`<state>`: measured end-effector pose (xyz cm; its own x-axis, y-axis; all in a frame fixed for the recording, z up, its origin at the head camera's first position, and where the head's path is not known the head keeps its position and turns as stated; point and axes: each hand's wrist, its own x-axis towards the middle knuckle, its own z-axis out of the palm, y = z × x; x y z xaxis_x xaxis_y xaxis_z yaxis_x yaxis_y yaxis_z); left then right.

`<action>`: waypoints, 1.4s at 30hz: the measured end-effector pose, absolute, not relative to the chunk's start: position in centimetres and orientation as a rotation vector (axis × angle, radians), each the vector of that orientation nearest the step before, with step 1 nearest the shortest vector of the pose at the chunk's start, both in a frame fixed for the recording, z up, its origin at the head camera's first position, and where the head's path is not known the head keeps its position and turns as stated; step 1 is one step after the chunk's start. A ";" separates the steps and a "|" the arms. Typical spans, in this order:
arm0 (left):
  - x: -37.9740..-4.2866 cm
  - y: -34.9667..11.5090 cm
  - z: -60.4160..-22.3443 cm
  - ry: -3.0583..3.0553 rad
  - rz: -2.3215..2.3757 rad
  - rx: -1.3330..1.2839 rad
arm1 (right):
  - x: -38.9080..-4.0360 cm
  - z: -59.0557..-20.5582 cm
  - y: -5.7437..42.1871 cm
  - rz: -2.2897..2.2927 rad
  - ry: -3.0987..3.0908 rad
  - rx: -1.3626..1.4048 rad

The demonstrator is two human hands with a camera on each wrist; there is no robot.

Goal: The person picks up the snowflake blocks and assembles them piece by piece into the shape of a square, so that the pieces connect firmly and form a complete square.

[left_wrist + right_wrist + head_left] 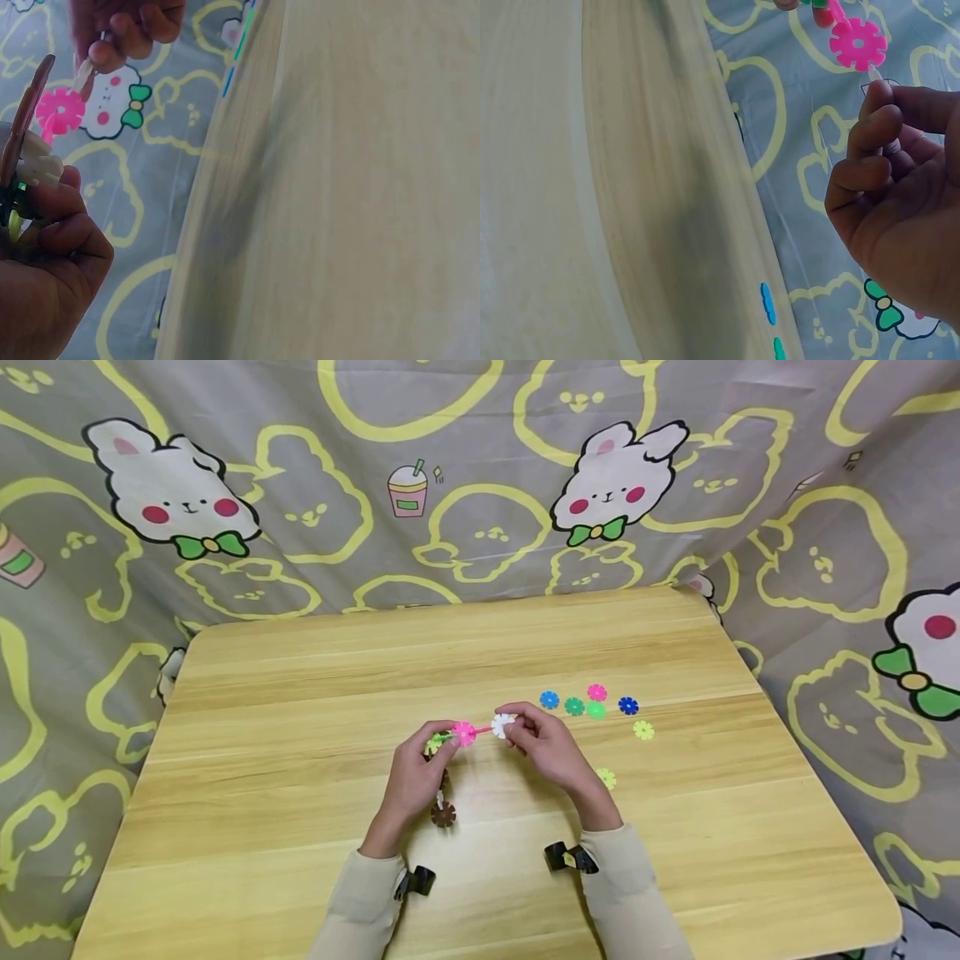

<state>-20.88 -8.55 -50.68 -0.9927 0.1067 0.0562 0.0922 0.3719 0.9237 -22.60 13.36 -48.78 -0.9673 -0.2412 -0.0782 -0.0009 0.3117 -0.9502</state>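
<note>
My left hand (412, 768) pinches a chain of interlocked plastic snowflake discs above the table. A pink disc (464, 734) and a yellow-green disc (435, 743) show by its fingertips, while a brown disc (443, 814) hangs at the lower end. My right hand (551, 752) pinches a white disc (501, 725) between thumb and fingers. Between the hands, a pink disc (858, 43) meets the white disc's edge in the right wrist view; whether they are locked cannot be told. White pieces (41, 161) sit beside a brown disc (30, 112) in the left wrist view.
Loose discs lie right of the hands on the wooden table (262, 760): blue (550, 699), teal (574, 706), pink (597, 692), light green (596, 710), dark blue (628, 705) and yellow (643, 730). Another yellow disc (607, 778) is beside the right wrist. A patterned curtain (480, 443) borders the table.
</note>
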 end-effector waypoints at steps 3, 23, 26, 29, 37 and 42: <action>-20.9 -8.6 -50.8 2.585 1.748 0.182 | -22.6 -48.7 13.3 -1.749 2.341 -0.215; -20.9 -8.3 -50.7 2.593 1.748 0.183 | -22.5 -48.7 12.6 -1.775 2.336 -0.165; -20.9 -8.2 -50.5 2.592 1.746 0.182 | -22.5 -48.7 12.5 -1.780 2.356 -0.141; -20.9 -8.0 -50.5 2.604 1.731 0.178 | -22.5 -48.8 12.3 -1.803 2.340 -0.115; -20.9 -7.9 -50.4 2.579 1.744 0.159 | -22.5 -48.8 12.0 -1.856 2.295 -0.058; -21.0 -7.9 -50.4 2.573 1.739 0.145 | -22.5 -48.8 11.7 -1.878 2.298 -0.061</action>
